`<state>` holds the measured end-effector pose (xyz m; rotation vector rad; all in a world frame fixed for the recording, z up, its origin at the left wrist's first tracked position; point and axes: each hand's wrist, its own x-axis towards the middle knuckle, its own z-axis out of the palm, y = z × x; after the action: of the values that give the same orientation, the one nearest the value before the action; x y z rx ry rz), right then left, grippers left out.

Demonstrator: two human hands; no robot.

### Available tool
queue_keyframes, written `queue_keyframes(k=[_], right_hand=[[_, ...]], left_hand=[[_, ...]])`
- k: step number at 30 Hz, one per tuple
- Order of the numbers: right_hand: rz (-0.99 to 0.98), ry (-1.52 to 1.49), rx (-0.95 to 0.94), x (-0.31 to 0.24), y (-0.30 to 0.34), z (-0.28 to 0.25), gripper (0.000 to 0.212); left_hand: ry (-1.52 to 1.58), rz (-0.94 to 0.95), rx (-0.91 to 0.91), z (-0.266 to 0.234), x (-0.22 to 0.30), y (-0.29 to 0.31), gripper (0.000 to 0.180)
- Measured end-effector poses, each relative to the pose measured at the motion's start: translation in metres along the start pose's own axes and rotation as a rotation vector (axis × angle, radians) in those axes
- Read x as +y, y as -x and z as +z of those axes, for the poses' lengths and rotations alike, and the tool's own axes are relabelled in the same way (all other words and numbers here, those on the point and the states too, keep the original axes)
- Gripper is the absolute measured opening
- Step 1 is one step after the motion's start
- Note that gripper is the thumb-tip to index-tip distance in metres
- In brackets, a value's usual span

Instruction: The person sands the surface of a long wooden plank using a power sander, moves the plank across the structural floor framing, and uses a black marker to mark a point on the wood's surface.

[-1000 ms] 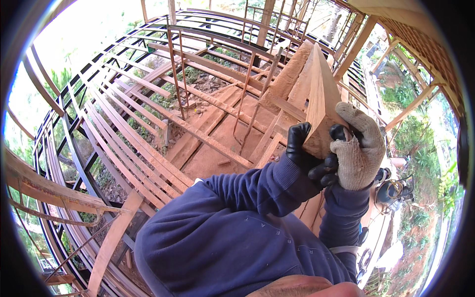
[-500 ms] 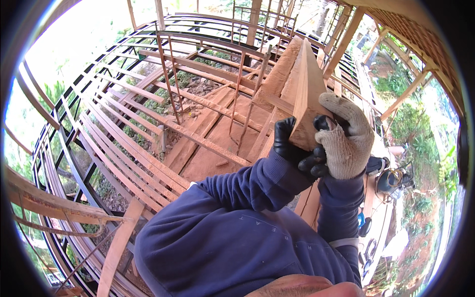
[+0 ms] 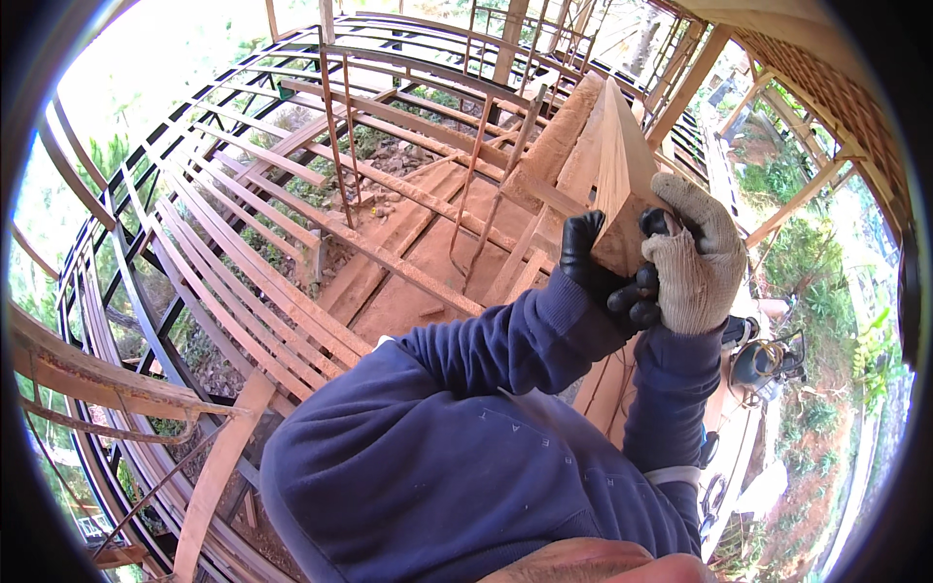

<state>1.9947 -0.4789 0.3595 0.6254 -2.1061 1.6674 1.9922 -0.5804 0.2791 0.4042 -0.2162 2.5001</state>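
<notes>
A squared wooden beam point(image 3: 625, 160) points away from me, with its near end between my two hands. My left hand point(image 3: 595, 270), in a black glove, is closed around the lower left of that end, its thumb up along the side. My right hand point(image 3: 702, 257) wears a cream knitted glove, with black fingertips showing through, and grips the beam's right side, fingers curled over the top edge. The fingers of both hands come close together beneath the end. Sawdust-covered timber point(image 3: 544, 160) lies just left of the beam.
Long wooden slats point(image 3: 258, 282) run across a dark metal frame on the left, with gaps between them. Thin rusty rods point(image 3: 335, 136) stand upright ahead. A curved plank point(image 3: 219, 476) is at lower left. A dark power tool point(image 3: 760, 364) sits on the right.
Both hands and the beam's near end have shifted slightly right and up in the picture. The hands keep their hold. The whole view has moved a little too.
</notes>
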Motion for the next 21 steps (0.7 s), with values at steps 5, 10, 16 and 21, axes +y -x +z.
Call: queue_keyframes(k=[5, 10, 16, 21], right_hand=[[-0.043, 0.048, 0.003, 0.002, -0.003, 0.000, 0.045], [-0.057, 0.000, -0.002, 0.006, -0.001, 0.001, 0.046], [-0.065, -0.001, 0.036, 0.022, 0.032, -0.004, 0.042], [-0.034, 0.115, -0.027, 0.066, 0.100, -0.016, 0.043]], left_hand=[[0.054, -0.003, -0.074, -0.001, -0.001, -0.002, 0.063], [0.072, -0.019, -0.090, -0.004, 0.003, -0.003, 0.065], [-0.148, -0.130, -0.078, -0.041, 0.003, 0.011, 0.068], [-0.172, -0.291, 0.147, -0.114, -0.006, 0.044, 0.067]])
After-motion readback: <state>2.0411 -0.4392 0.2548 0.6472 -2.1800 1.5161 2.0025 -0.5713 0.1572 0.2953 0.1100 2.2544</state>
